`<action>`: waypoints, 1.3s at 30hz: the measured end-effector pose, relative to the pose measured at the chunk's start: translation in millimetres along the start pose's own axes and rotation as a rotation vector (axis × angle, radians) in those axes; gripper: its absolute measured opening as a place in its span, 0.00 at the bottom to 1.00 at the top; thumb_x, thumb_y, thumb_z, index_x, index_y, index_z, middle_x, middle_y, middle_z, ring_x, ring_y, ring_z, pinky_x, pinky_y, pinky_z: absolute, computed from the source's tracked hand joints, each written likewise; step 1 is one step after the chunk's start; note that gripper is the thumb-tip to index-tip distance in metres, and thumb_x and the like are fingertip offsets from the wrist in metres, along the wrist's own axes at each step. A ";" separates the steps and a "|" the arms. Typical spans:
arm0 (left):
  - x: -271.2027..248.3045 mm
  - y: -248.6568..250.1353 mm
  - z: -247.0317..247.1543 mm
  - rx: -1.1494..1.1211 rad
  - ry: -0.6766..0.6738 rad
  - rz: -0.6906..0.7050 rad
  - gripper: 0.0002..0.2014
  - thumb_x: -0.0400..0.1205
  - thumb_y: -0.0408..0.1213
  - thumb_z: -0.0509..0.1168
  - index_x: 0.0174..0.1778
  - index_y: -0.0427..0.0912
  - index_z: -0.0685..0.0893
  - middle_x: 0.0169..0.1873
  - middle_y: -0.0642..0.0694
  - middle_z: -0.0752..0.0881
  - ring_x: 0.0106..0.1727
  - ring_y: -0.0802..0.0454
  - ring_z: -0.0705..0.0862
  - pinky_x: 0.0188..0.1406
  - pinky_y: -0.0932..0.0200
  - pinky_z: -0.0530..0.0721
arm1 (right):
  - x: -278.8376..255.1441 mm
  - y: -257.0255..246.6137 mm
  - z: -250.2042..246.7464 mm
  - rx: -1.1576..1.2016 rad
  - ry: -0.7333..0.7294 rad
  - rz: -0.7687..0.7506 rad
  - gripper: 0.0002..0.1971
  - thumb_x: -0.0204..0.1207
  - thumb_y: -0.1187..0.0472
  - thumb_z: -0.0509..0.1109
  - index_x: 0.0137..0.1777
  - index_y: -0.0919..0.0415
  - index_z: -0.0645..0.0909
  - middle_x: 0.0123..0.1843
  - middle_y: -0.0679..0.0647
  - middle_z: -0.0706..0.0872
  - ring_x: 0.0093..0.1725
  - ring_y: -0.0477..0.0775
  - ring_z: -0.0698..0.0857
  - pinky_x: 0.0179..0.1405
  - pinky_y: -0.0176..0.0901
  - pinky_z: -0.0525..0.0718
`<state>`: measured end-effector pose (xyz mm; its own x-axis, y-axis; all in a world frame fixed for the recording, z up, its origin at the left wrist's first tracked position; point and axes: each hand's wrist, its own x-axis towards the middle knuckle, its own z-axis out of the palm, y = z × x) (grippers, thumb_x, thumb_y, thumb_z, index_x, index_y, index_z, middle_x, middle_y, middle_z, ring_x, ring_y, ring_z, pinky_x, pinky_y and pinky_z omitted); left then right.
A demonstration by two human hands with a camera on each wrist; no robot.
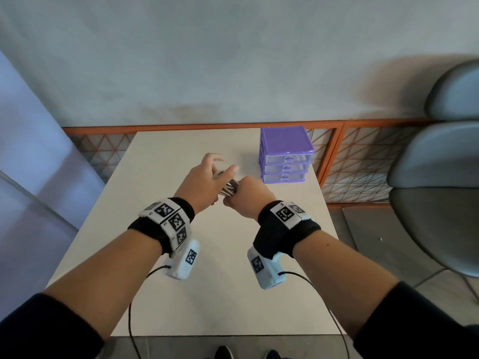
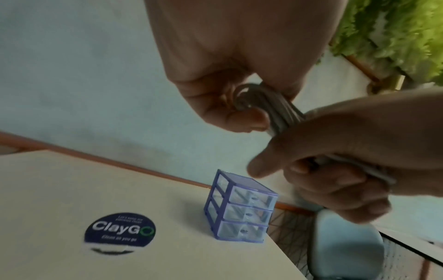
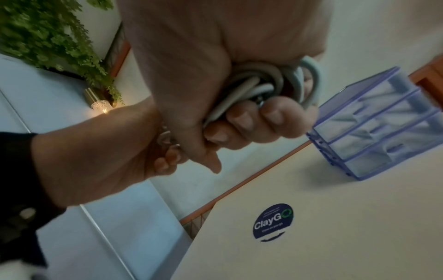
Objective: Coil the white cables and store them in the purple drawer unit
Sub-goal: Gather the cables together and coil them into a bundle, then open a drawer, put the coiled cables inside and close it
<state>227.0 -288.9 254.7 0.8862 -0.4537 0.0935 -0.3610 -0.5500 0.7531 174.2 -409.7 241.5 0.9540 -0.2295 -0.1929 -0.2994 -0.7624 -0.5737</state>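
A coiled white cable [image 1: 229, 189] hangs in the air between my two hands over the middle of the table [image 1: 207, 294]. My right hand [image 1: 242, 194] grips one end of the coil in a fist, its fingers [image 3: 261, 121] curled round the loops [image 3: 249, 85]. My left hand [image 1: 221, 171] pinches the other end of the loops [image 2: 254, 98] between thumb and fingers, the remaining fingers spread. The purple drawer unit [image 1: 286, 154] stands at the far right of the table, beyond my right hand. All three clear drawers [image 2: 244, 212] are closed.
A round dark ClayGo sticker [image 2: 120, 230] lies on the tabletop below my hands. An orange mesh railing [image 1: 202, 125] runs behind the table along the wall. Grey chairs [image 1: 440, 164] stand to the right. A bluish panel [image 1: 31, 164] is on the left.
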 end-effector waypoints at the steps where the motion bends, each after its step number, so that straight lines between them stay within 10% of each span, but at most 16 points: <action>1: 1.9 2.2 3.2 0.081 -0.001 0.076 0.21 0.80 0.60 0.58 0.57 0.47 0.78 0.37 0.44 0.84 0.30 0.48 0.83 0.32 0.52 0.84 | -0.6 4.6 -3.0 0.002 -0.012 0.021 0.13 0.72 0.51 0.71 0.41 0.60 0.74 0.33 0.52 0.78 0.32 0.55 0.79 0.30 0.42 0.74; 6: 9.2 4.5 29.9 0.245 -0.012 0.225 0.21 0.82 0.58 0.50 0.39 0.43 0.74 0.33 0.45 0.84 0.36 0.43 0.82 0.39 0.44 0.81 | -6.8 23.6 -17.2 -0.129 -0.020 0.018 0.10 0.72 0.52 0.67 0.41 0.58 0.74 0.32 0.50 0.76 0.36 0.58 0.81 0.34 0.43 0.76; 11: 32.8 18.3 72.5 -0.053 0.007 -0.071 0.15 0.81 0.43 0.59 0.42 0.32 0.79 0.32 0.43 0.82 0.42 0.38 0.79 0.42 0.50 0.74 | -7.4 57.6 -25.0 -0.315 0.134 -0.082 0.10 0.76 0.50 0.64 0.42 0.57 0.74 0.43 0.57 0.85 0.41 0.63 0.84 0.37 0.44 0.72; 18: 47.0 16.6 125.0 -0.041 0.056 -0.109 0.16 0.82 0.45 0.62 0.29 0.46 0.71 0.25 0.54 0.77 0.35 0.46 0.76 0.35 0.58 0.67 | 4.8 97.7 -14.9 -0.383 0.253 -0.118 0.16 0.77 0.48 0.65 0.54 0.61 0.77 0.49 0.56 0.89 0.48 0.62 0.88 0.37 0.45 0.70; 23: 67.7 8.9 143.5 -0.036 0.043 -0.052 0.20 0.81 0.46 0.63 0.27 0.45 0.66 0.24 0.49 0.74 0.32 0.46 0.71 0.33 0.54 0.68 | 30.8 111.1 -4.2 -0.083 0.233 0.016 0.18 0.75 0.52 0.67 0.60 0.61 0.76 0.51 0.59 0.89 0.50 0.65 0.87 0.39 0.46 0.74; 29: 103.5 0.0 156.0 -0.007 -0.215 -0.086 0.28 0.82 0.66 0.46 0.47 0.52 0.86 0.38 0.50 0.88 0.40 0.48 0.85 0.49 0.50 0.81 | 69.6 142.4 8.2 0.470 0.139 0.273 0.10 0.69 0.58 0.72 0.46 0.64 0.82 0.35 0.56 0.83 0.36 0.63 0.86 0.33 0.49 0.85; 34: 157.6 -33.5 161.1 0.156 -0.013 0.121 0.12 0.83 0.45 0.61 0.58 0.47 0.84 0.57 0.42 0.81 0.59 0.45 0.81 0.60 0.61 0.72 | 99.2 180.9 11.9 0.999 0.284 0.623 0.12 0.69 0.63 0.74 0.31 0.62 0.74 0.22 0.55 0.71 0.18 0.54 0.69 0.20 0.40 0.75; 39: 195.2 -43.5 167.6 0.223 -0.107 0.115 0.27 0.77 0.39 0.73 0.72 0.56 0.77 0.80 0.38 0.56 0.79 0.37 0.63 0.78 0.54 0.61 | 139.4 187.2 9.5 1.260 0.452 0.684 0.09 0.70 0.65 0.71 0.30 0.66 0.77 0.22 0.58 0.74 0.15 0.54 0.71 0.22 0.41 0.77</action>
<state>367.1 -471.1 131.2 0.8042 -0.5873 0.0914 -0.5230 -0.6262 0.5782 251.0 -578.7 99.7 0.4822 -0.6574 -0.5791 -0.2689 0.5180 -0.8120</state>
